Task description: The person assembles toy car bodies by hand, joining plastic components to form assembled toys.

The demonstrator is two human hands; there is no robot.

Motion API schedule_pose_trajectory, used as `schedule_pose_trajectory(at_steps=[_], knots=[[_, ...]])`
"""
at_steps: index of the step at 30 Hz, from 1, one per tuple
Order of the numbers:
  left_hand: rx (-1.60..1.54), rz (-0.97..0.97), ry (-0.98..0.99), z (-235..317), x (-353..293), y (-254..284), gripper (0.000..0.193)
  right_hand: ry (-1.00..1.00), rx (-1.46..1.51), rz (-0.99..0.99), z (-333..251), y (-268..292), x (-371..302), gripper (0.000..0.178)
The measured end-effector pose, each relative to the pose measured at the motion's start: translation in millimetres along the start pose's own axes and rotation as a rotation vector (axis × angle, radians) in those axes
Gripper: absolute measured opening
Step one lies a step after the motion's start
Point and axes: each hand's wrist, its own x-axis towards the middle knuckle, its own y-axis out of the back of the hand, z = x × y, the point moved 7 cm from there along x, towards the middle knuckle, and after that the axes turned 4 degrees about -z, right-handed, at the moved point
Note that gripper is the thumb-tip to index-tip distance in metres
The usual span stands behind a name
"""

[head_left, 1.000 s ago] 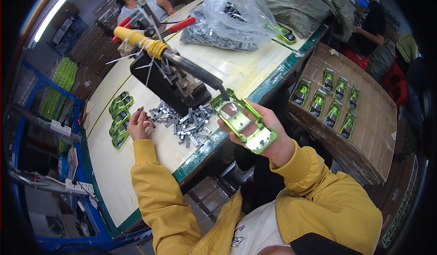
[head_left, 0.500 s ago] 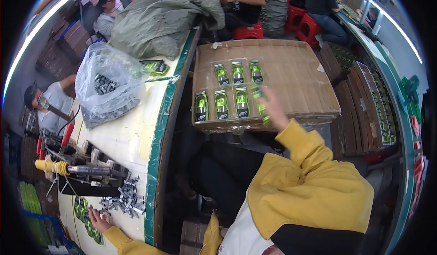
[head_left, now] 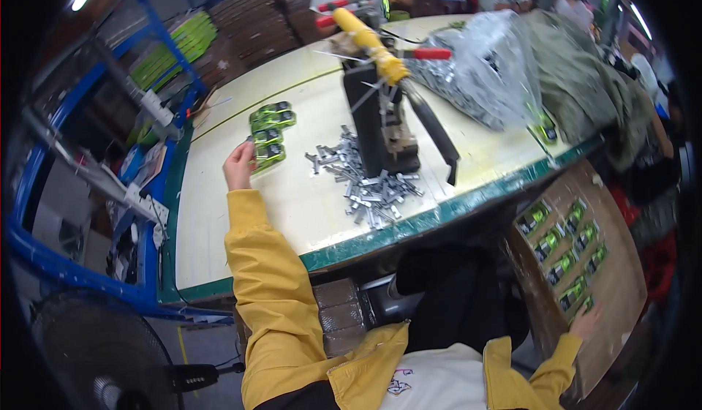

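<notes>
Cars (head_left: 268, 136) in green and black lie side by side on the table, at its left part, while a second group (head_left: 561, 267) sits in two rows on the carton (head_left: 621, 275) to the person's right. The left hand (head_left: 239, 166) is at the near car (head_left: 270, 155) on the table, fingertips at its left edge; whether they pinch it or only rest there, I cannot tell. The right hand (head_left: 586, 324) is at the end car (head_left: 587, 305) of the farther row, fingers touching or just beside it, and its grip is too small and blurred to read. Handling both ends at once seems to call for a light touch on each: line the end car up with its neighbours before the right fingers part, and lift the near car by its edges so that the one beside it is not dragged along. A glance to the right would help, as that hand lies far off to the side. As for pose, the left forearm runs forward across the table's front edge, wrist nearly straight, clear of the metal pieces (head_left: 373, 190) and the lever tool (head_left: 391, 110). The right arm reaches low and outward, with little more than its cuff (head_left: 567, 348) and hand showing beyond the jacket front.
</notes>
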Motion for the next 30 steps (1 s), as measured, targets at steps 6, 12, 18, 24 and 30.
schedule_pose_trajectory(at_steps=[6,12,18,24,30], knots=[[-0.046,0.144,0.223,-47.2,18.7,91.6,0.016,0.464,0.734,0.147,-141.1,94.9,-45.3,0.028],[-0.018,0.111,0.435,-58.1,14.2,75.4,0.015,0.886,1.107,0.019,-292.8,183.1,-127.4,0.026],[0.011,0.099,0.499,-52.7,12.7,76.0,0.011,1.074,1.308,-0.131,-346.3,207.8,-173.5,0.024],[0.154,0.044,0.549,-49.9,13.1,75.9,0.016,1.112,1.392,-0.248,-357.5,208.5,-197.9,0.022],[0.233,-0.178,0.600,-55.3,10.4,85.8,0.021,1.227,1.494,-0.376,-375.8,219.9,-219.0,0.026]])
